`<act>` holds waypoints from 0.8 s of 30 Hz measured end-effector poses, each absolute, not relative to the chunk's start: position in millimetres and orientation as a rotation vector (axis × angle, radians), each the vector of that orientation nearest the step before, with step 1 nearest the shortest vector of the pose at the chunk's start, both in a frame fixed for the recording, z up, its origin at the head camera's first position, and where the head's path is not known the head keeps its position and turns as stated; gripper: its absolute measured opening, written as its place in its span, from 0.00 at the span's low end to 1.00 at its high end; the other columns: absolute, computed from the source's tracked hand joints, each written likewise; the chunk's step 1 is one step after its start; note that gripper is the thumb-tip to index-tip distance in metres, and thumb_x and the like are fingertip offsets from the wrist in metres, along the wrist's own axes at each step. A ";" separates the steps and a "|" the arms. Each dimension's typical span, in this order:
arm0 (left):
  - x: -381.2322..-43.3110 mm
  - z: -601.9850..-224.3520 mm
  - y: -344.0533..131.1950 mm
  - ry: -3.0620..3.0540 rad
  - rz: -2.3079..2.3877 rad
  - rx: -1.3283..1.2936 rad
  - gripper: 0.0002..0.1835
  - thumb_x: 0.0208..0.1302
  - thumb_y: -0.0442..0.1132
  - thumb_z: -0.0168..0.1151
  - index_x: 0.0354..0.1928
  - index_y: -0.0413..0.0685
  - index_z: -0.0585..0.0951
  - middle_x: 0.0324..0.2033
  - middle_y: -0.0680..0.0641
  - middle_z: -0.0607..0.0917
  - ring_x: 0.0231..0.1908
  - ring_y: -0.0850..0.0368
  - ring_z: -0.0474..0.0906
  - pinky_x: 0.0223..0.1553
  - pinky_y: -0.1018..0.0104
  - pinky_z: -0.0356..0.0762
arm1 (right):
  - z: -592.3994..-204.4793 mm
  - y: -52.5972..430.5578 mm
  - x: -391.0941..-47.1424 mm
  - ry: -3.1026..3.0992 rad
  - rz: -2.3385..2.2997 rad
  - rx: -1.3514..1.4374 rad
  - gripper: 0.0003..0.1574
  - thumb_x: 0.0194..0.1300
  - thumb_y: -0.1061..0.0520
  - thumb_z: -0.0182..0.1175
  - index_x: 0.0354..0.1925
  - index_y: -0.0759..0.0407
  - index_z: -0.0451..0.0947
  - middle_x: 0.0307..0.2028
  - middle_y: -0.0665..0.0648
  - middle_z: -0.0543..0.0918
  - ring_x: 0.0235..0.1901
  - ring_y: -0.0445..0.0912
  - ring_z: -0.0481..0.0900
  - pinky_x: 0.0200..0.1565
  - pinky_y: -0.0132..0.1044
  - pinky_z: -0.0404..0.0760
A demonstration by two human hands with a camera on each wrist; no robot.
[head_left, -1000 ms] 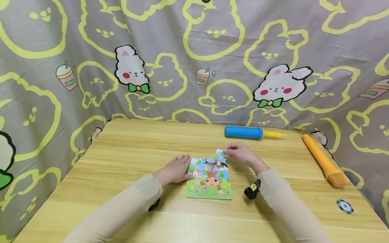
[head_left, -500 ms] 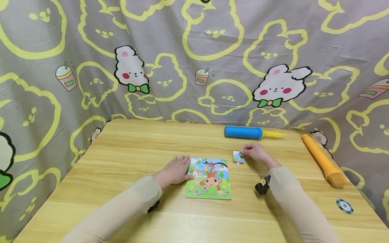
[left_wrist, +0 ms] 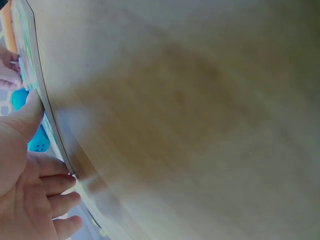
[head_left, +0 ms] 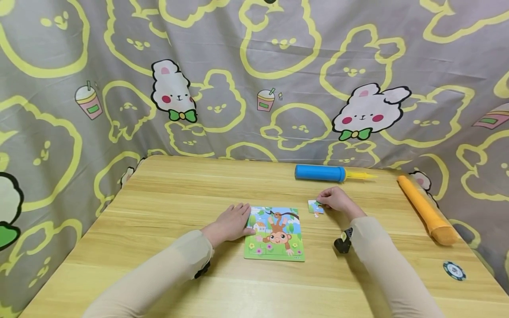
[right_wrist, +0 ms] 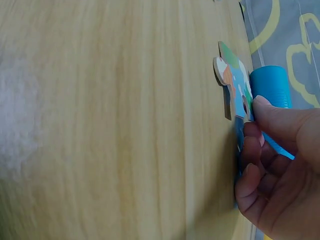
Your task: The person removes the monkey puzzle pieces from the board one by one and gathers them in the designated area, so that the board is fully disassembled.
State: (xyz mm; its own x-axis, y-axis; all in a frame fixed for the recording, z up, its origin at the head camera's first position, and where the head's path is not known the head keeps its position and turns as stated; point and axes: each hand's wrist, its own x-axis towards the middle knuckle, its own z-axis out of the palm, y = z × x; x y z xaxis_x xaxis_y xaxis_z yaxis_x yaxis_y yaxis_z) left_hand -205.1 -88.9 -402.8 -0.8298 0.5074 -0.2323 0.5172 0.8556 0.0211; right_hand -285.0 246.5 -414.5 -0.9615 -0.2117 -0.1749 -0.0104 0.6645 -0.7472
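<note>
A square jigsaw puzzle [head_left: 274,238] with a monkey hanging from a branch lies on the wooden table. My left hand [head_left: 230,224] rests along its left edge, fingers stretched out and thumb over the border; the left wrist view shows the thumb [left_wrist: 31,112] at the board's edge. To the right of the puzzle, my right hand [head_left: 336,199] pinches a puzzle piece [head_left: 315,206] in blue, green and white between thumb and fingertips. In the right wrist view this puzzle piece [right_wrist: 235,82] is held low over the table, its orange-and-white knob sticking out.
Behind the right hand lies a blue hand pump [head_left: 320,172] with a yellow nozzle. Along the right side are an orange roll [head_left: 427,210] and a black-and-white round chip [head_left: 454,270]. A patterned curtain [head_left: 234,88] hangs behind the table.
My right hand has carried the puzzle piece from the puzzle's upper right corner off to the right, then barely moved. The left hand has stayed in place.
</note>
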 end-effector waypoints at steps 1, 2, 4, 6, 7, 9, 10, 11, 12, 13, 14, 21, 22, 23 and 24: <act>-204.9 -402.6 -88.8 2.803 -0.067 0.788 0.41 0.64 0.61 0.47 0.67 0.35 0.58 0.67 0.40 0.57 0.66 0.46 0.50 0.65 0.52 0.48 | -414.4 246.4 -284.9 2.635 -1.180 -0.177 0.11 0.66 0.62 0.55 0.35 0.69 0.80 0.21 0.52 0.75 0.22 0.44 0.69 0.24 0.33 0.69; -204.8 -402.5 -88.8 2.805 -0.067 0.790 0.41 0.64 0.61 0.47 0.67 0.35 0.58 0.67 0.40 0.57 0.66 0.46 0.50 0.65 0.52 0.48 | -414.4 246.4 -284.8 2.635 -1.181 -0.173 0.11 0.66 0.62 0.55 0.35 0.69 0.80 0.22 0.52 0.75 0.22 0.44 0.69 0.25 0.33 0.69; -204.7 -402.7 -88.9 2.807 -0.071 0.792 0.41 0.64 0.61 0.47 0.67 0.35 0.58 0.67 0.40 0.57 0.66 0.46 0.50 0.65 0.52 0.48 | -414.1 246.6 -284.4 2.634 -1.176 -0.180 0.11 0.66 0.62 0.54 0.36 0.70 0.80 0.22 0.52 0.75 0.22 0.44 0.69 0.26 0.33 0.70; -204.7 -403.0 -89.0 2.807 -0.068 0.790 0.41 0.64 0.61 0.47 0.67 0.35 0.58 0.67 0.40 0.57 0.66 0.46 0.50 0.65 0.52 0.48 | -413.3 247.0 -283.8 2.631 -1.168 -0.180 0.11 0.66 0.62 0.54 0.37 0.71 0.80 0.23 0.53 0.76 0.23 0.45 0.69 0.27 0.34 0.70; -204.8 -403.2 -89.1 2.806 -0.065 0.788 0.41 0.64 0.61 0.47 0.67 0.35 0.58 0.67 0.40 0.57 0.66 0.46 0.50 0.65 0.52 0.48 | -412.6 247.1 -283.5 2.630 -1.162 -0.179 0.11 0.66 0.62 0.54 0.38 0.71 0.79 0.24 0.54 0.77 0.24 0.45 0.70 0.27 0.34 0.71; -205.2 -403.8 -89.1 2.804 -0.062 0.785 0.41 0.64 0.61 0.47 0.67 0.35 0.58 0.67 0.41 0.57 0.67 0.46 0.50 0.65 0.53 0.48 | -409.9 247.0 -282.6 2.628 -1.155 -0.179 0.12 0.66 0.62 0.54 0.39 0.72 0.79 0.27 0.56 0.78 0.26 0.46 0.71 0.30 0.36 0.73; -205.2 -403.8 -89.2 2.803 -0.059 0.783 0.41 0.64 0.61 0.47 0.67 0.35 0.57 0.67 0.41 0.57 0.67 0.46 0.50 0.65 0.53 0.47 | -408.2 246.6 -282.1 2.627 -1.157 -0.177 0.12 0.66 0.62 0.54 0.40 0.72 0.79 0.28 0.57 0.78 0.27 0.46 0.72 0.31 0.36 0.74; -205.2 -403.9 -89.2 2.802 -0.057 0.782 0.41 0.64 0.61 0.47 0.67 0.35 0.57 0.67 0.41 0.57 0.67 0.46 0.50 0.65 0.53 0.47 | -406.6 246.0 -281.8 2.626 -1.160 -0.170 0.12 0.66 0.62 0.54 0.41 0.72 0.78 0.30 0.58 0.79 0.28 0.47 0.72 0.32 0.37 0.75; -205.2 -403.9 -89.3 2.801 -0.057 0.781 0.41 0.64 0.61 0.47 0.68 0.36 0.57 0.67 0.41 0.56 0.67 0.46 0.50 0.65 0.53 0.47 | -404.7 244.9 -281.3 2.634 -1.162 -0.175 0.13 0.66 0.61 0.55 0.41 0.71 0.78 0.32 0.58 0.80 0.29 0.48 0.73 0.33 0.38 0.76; -205.2 -403.9 -89.4 2.801 -0.062 0.782 0.41 0.64 0.61 0.47 0.68 0.36 0.57 0.67 0.41 0.56 0.67 0.46 0.50 0.65 0.53 0.47 | -402.6 243.3 -280.9 2.638 -1.170 -0.186 0.13 0.66 0.61 0.55 0.41 0.71 0.78 0.32 0.59 0.80 0.30 0.48 0.73 0.34 0.38 0.76; -205.2 -403.9 -89.4 2.800 -0.066 0.782 0.41 0.64 0.61 0.47 0.68 0.36 0.57 0.67 0.41 0.57 0.67 0.46 0.50 0.65 0.53 0.48 | -400.9 240.9 -280.5 2.635 -1.188 -0.201 0.13 0.65 0.60 0.56 0.41 0.71 0.78 0.33 0.60 0.80 0.31 0.49 0.74 0.34 0.39 0.77; -204.5 -402.2 -89.1 2.792 -0.055 0.773 0.41 0.64 0.61 0.47 0.68 0.35 0.57 0.67 0.40 0.56 0.67 0.46 0.50 0.65 0.53 0.47 | -393.6 206.7 -272.1 2.668 -1.208 -0.507 0.15 0.64 0.59 0.58 0.44 0.69 0.78 0.32 0.57 0.78 0.31 0.47 0.72 0.33 0.39 0.75; -204.4 -401.9 -89.0 2.792 -0.051 0.774 0.41 0.64 0.61 0.47 0.67 0.35 0.57 0.67 0.40 0.56 0.67 0.46 0.50 0.65 0.53 0.47 | -394.0 200.2 -270.0 2.652 -1.213 -0.552 0.15 0.64 0.59 0.58 0.45 0.69 0.78 0.32 0.56 0.78 0.30 0.47 0.72 0.31 0.39 0.75; -204.2 -401.4 -88.9 2.792 -0.050 0.776 0.41 0.64 0.61 0.47 0.67 0.35 0.57 0.67 0.40 0.56 0.67 0.46 0.50 0.65 0.53 0.47 | -394.7 193.6 -267.9 2.638 -1.217 -0.599 0.15 0.64 0.60 0.58 0.45 0.69 0.78 0.31 0.56 0.77 0.30 0.47 0.72 0.31 0.39 0.75; -204.1 -401.2 -88.8 2.791 -0.049 0.779 0.41 0.64 0.61 0.47 0.67 0.35 0.57 0.67 0.40 0.56 0.67 0.46 0.50 0.65 0.53 0.47 | -395.4 186.9 -265.6 2.622 -1.213 -0.642 0.14 0.63 0.60 0.58 0.45 0.69 0.78 0.31 0.55 0.77 0.30 0.47 0.71 0.31 0.38 0.75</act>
State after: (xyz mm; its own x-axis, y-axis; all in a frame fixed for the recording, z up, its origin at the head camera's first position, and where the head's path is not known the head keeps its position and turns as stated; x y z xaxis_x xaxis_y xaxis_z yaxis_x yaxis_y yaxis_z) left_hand -204.1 -88.8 -401.2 -0.8281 0.5060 -0.2414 0.5141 0.8571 0.0330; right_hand -265.6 186.9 -395.4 -0.8902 -0.4553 0.0164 -0.3072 0.5733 -0.7596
